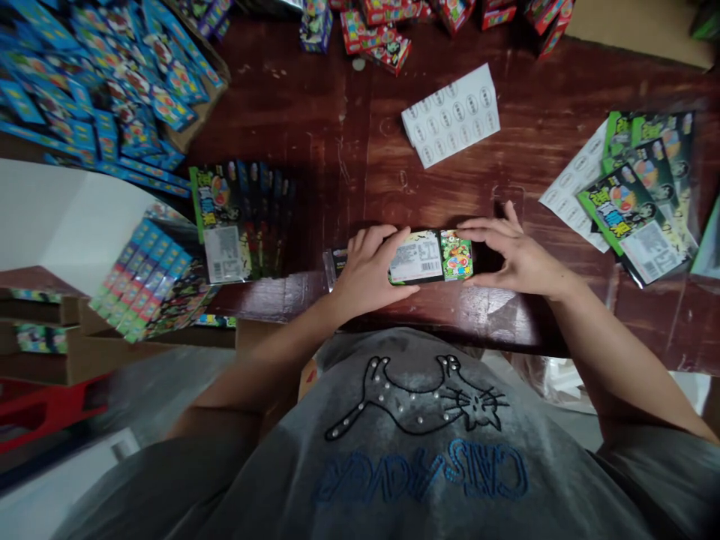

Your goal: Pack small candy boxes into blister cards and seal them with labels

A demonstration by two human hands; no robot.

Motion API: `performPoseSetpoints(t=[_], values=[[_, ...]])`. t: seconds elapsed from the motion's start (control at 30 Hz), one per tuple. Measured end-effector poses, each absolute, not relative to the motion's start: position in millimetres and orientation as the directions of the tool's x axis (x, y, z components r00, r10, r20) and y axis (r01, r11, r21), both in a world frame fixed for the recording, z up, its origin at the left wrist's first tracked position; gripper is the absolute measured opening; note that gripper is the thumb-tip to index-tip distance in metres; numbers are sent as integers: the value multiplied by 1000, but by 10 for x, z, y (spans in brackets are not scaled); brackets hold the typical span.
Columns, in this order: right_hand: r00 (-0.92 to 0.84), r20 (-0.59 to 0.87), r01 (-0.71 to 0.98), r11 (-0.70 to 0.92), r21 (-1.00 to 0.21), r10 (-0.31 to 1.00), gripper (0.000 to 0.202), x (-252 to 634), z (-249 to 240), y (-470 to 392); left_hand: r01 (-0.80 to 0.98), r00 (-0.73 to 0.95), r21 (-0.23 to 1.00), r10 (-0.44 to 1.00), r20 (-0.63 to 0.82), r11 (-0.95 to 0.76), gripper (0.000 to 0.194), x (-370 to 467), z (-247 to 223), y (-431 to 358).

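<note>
- From my remote seat I saw both hands on one small pack [430,257] at the table's [360,135] near edge, dead centre of the view.
- The left hand [368,271] gripped the pack's 9 o'clock end, fingers curled over the top and thumb underneath – a firm grasp, not a fist.
- The right hand [520,255] sat at the pack's 3 o'clock end, fingers spread flat and pressing the end; I judged it was grasping too, though the thumb side was in shadow.
- The pack lay flat with its barcode label up, green artwork toward 3 o'clock. A clear wrapper tab [331,264] stuck out past the left hand at 9 o'clock.
- At 10 o'clock a fanned row of dark packs [241,221] rested near the edge; at 2 o'clock lay a sticker sheet [451,114]; at 3 o'clock, more green packs [635,206] on white sheets.
- Blue boxes [106,82] were heaped at 11 o'clock, and red boxes [382,34] stood at 12 o'clock.
- Risks, as I judged them – the pack sat close to the near edge, so a slipped grip could send it into the lap or onto the floor.
- The glossy film looked slick; uneven pressure from the two ends could buckle the pack or crease the label.
- A left elbow swing could nudge the fanned row off the edge, since it lay just beside that arm.
</note>
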State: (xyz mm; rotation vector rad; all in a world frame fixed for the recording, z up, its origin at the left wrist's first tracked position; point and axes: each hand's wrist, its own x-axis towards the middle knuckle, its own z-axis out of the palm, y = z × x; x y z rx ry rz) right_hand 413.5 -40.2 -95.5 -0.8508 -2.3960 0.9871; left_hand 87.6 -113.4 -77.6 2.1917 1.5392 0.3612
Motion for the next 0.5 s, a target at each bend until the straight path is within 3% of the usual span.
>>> performPoseSetpoints(t=[0.17,0.27,0.4,0.5], values=[[-823,60,306,530,-791,565,83,4132,-893,-225,828,373,456,928,-16,-325,102,1021,-752,-1122],[-854,44,281,531,-799,518,79,4102,-845,-14,805,312,553,946,-88,-213,107,1050,-739,-1001],[-896,75,214,573,-791,438,74,4101,-679,287,578,255,816,949,-185,4,66,1007,-801,-773],[-816,211,257,664,-702,538,80,4109,-532,448,340,199,931,958,-208,132,52,1006,-840,-659]])
